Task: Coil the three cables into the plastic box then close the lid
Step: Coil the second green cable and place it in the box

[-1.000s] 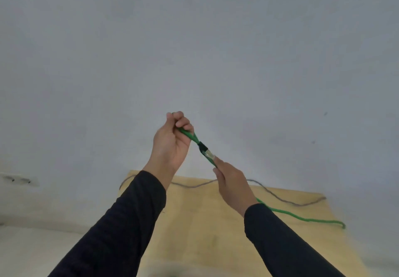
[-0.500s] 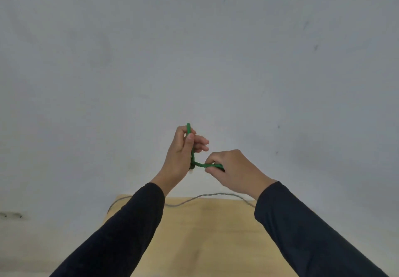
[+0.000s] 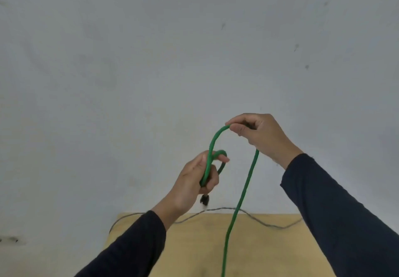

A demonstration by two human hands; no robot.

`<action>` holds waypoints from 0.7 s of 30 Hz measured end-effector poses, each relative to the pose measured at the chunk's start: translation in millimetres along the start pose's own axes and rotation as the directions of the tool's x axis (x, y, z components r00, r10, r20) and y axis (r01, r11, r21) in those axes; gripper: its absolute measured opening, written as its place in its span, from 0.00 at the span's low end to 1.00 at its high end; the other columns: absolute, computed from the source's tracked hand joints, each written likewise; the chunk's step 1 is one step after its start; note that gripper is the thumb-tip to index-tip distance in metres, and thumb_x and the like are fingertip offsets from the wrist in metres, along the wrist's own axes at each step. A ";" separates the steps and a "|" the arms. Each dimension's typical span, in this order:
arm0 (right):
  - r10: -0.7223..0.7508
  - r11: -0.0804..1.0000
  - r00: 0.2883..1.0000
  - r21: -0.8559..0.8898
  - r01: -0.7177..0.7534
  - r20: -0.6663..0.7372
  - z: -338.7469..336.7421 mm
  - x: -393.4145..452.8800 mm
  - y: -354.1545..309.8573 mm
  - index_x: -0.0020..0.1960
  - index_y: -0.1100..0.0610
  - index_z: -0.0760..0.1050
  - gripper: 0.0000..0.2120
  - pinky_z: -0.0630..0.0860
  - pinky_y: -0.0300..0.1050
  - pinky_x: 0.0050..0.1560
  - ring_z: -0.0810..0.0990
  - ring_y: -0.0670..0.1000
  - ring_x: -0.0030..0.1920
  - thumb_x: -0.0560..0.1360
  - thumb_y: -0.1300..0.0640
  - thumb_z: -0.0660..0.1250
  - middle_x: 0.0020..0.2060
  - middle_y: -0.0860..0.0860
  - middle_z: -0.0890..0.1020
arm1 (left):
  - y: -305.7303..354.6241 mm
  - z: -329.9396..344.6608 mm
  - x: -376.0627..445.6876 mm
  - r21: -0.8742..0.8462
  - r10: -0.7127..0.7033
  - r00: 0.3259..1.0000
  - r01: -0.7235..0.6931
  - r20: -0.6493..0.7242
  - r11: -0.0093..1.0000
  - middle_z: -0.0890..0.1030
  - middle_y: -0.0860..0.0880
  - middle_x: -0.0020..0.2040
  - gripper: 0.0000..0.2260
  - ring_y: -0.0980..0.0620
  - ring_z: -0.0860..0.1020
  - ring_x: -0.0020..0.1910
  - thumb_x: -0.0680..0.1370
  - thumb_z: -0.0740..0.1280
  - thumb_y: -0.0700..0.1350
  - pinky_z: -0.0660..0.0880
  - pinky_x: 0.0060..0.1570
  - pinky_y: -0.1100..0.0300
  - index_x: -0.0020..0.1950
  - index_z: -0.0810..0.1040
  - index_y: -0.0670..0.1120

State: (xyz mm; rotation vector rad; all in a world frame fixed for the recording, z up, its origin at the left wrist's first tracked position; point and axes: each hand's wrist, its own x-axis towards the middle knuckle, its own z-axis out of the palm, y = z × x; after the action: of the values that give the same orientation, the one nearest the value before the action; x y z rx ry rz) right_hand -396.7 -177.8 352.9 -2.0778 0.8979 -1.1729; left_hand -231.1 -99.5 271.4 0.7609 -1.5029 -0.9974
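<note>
Nearest, rising from below between the arms: green cable point(image 3: 241, 197), long axis near upright, running up to the right hand point(image 3: 262, 135). Pinched there between thumb and fingers point(image 3: 236, 128) at the top of an arch, then curving down and left to the left hand point(image 3: 194, 181). Closed there around a small first loop, plug point(image 3: 204, 200) dangling just under the fist. Coming move probably a swing of the right hand leftward and down, laying the arch as a second loop beside the first. Compared with half a second earlier: hands apart instead of nearly touching, right one higher, slack drawn up. Beyond, on the table point(image 3: 269, 244): grey cable point(image 3: 267, 225). No box in view.
</note>
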 end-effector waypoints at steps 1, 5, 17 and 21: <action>0.017 0.999 0.999 0.031 -0.016 -0.031 4.9 1.2 4.6 0.47 0.52 0.82 0.05 0.67 0.27 0.28 0.73 0.37 0.28 0.74 0.55 0.67 0.26 0.37 0.77 | 7.9 2.6 4.0 -0.096 0.016 1.000 -0.018 -0.026 0.995 0.65 0.54 0.25 0.21 0.56 0.58 0.24 0.82 0.46 0.53 0.58 0.26 0.65 0.54 0.77 0.47; 0.115 0.989 0.993 0.091 -0.113 -0.018 39.0 -0.2 25.2 0.44 0.41 0.79 0.12 0.64 0.39 0.27 0.66 0.43 0.25 0.78 0.50 0.58 0.27 0.44 0.72 | 41.5 -1.7 30.7 -0.315 0.052 0.989 -0.094 -0.138 0.944 0.62 0.56 0.25 0.24 0.58 0.58 0.23 0.78 0.47 0.57 0.58 0.25 0.68 0.57 0.76 0.45; -0.063 0.932 0.920 -0.307 0.193 0.387 61.2 -1.6 -8.5 0.44 0.59 0.77 0.10 0.66 0.35 0.31 0.70 0.42 0.28 0.76 0.53 0.63 0.28 0.46 0.73 | 23.8 -57.4 65.2 0.522 0.160 0.972 -0.048 -0.172 0.852 0.74 0.51 0.35 0.15 0.59 0.71 0.30 0.82 0.50 0.49 0.70 0.34 0.71 0.66 0.67 0.50; -0.048 0.972 0.937 -0.198 0.122 0.345 17.3 19.9 -10.5 0.39 0.55 0.81 0.04 0.74 0.41 0.40 0.79 0.46 0.34 0.69 0.55 0.73 0.32 0.51 0.82 | 0.7 -40.0 36.9 0.456 0.012 1.000 -0.022 0.024 0.890 0.74 0.53 0.29 0.16 0.56 0.69 0.25 0.81 0.50 0.51 0.67 0.29 0.66 0.56 0.74 0.47</action>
State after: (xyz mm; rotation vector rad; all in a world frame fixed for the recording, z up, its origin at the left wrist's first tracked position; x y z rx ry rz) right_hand -371.0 -184.3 362.9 -2.4217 0.8037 -0.7465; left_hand -198.0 -138.8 289.0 1.0672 -1.7865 -0.6387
